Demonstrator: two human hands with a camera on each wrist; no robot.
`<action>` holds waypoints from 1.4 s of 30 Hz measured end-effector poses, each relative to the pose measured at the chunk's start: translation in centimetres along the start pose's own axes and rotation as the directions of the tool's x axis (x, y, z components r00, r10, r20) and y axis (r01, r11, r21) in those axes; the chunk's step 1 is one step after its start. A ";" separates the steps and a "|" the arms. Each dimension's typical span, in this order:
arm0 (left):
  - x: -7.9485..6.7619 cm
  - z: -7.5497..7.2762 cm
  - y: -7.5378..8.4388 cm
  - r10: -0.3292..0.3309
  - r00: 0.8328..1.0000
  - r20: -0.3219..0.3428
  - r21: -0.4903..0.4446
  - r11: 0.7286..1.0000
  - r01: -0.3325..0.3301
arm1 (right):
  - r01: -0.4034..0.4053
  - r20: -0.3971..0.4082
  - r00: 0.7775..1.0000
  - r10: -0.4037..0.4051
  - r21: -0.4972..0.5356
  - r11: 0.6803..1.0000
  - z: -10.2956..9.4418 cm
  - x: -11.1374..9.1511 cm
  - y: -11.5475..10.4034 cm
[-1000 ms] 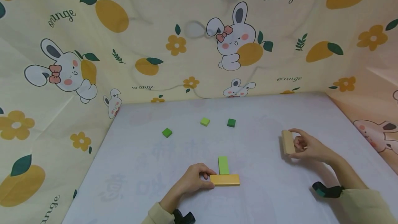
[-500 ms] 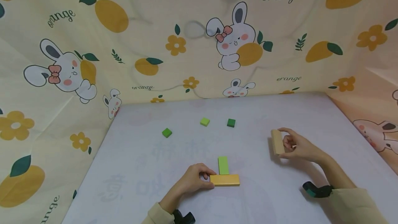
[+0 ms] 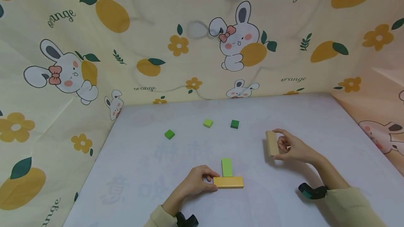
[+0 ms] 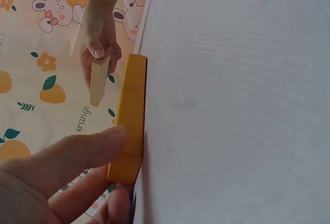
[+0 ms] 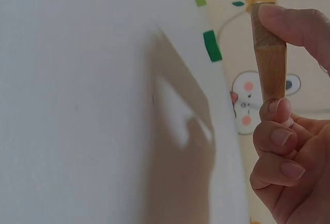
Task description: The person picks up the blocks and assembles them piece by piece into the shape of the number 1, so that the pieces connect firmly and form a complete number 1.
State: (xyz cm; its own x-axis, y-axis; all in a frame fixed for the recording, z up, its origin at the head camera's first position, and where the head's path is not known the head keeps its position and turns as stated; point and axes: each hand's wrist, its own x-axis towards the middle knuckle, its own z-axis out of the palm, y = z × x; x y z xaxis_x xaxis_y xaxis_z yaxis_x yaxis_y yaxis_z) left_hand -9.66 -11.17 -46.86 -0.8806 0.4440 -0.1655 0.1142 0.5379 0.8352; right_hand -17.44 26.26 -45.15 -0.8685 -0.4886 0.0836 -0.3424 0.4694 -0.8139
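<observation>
My left hand (image 3: 197, 181) pinches the left end of a yellow rectangular block (image 3: 228, 182) lying on the white table. In the left wrist view the thumb presses one long side of that yellow block (image 4: 130, 110). A light green block (image 3: 226, 167) lies behind it at a right angle, its near end against the yellow one. To the right, my right hand (image 3: 296, 149) grips a plain wooden block (image 3: 272, 143) by its two ends, raised above the table. The right wrist view shows the wooden block (image 5: 271, 53) between thumb and fingers, its shadow on the table.
Three small cubes sit farther back: a green cube (image 3: 169, 134), a light green cube (image 3: 208, 123) and a dark green cube (image 3: 235, 124). A printed cloth (image 3: 176, 13) with rabbits and oranges rises behind and beside the white table (image 3: 139, 122).
My right hand has moved left with the wooden block, from the far right toward the middle. The left hand and the yellow block have stayed in place.
</observation>
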 end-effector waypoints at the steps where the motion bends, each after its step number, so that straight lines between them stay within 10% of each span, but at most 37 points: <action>1: 0.0 0.0 0.0 -0.001 1.000 0.000 0.002 1.000 0.001 | 0.006 0.004 1.000 -0.006 0.006 1.000 0.1 0.1 -0.1; 42: -0.1 -0.1 0.3 0.009 1.000 -0.004 -0.007 1.000 -0.009 | -0.068 0.042 0.997 0.068 0.010 0.998 6.4 4.9 -2.5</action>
State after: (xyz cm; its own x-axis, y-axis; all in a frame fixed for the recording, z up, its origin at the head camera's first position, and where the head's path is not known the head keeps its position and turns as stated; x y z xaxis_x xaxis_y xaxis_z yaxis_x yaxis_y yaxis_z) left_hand -9.58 -11.11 -46.61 -0.8816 0.4455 -0.1559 0.1185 0.5288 0.8404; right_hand -18.54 17.93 -46.39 -0.8740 -0.4859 0.0043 -0.2788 0.4941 -0.8235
